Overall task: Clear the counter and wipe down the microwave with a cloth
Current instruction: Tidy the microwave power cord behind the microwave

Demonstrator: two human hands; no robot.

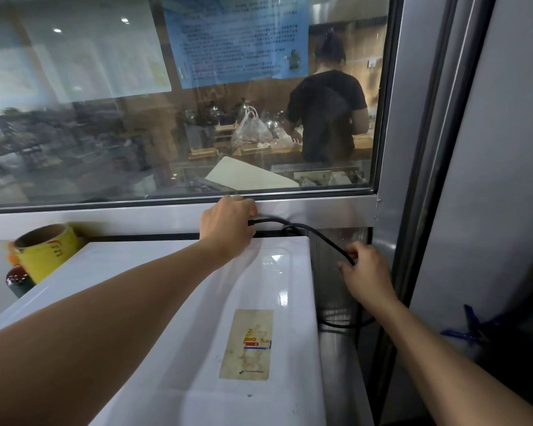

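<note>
1. Right hand (366, 272) is pinching the black power cord (330, 241) beside the microwave (197, 302); left hand (228, 224) is gripping its plug end at the back.
2. Microwave top is sitting bare; no cloth visible, wiping likely still pending.
3. Yellow tape roll (45, 250) is leaning at its far-left edge.

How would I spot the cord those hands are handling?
Find the white microwave below the window. Behind its back right corner a thin black cord arcs from the left hand to the right hand. It is the only dark, curved line there.
</note>
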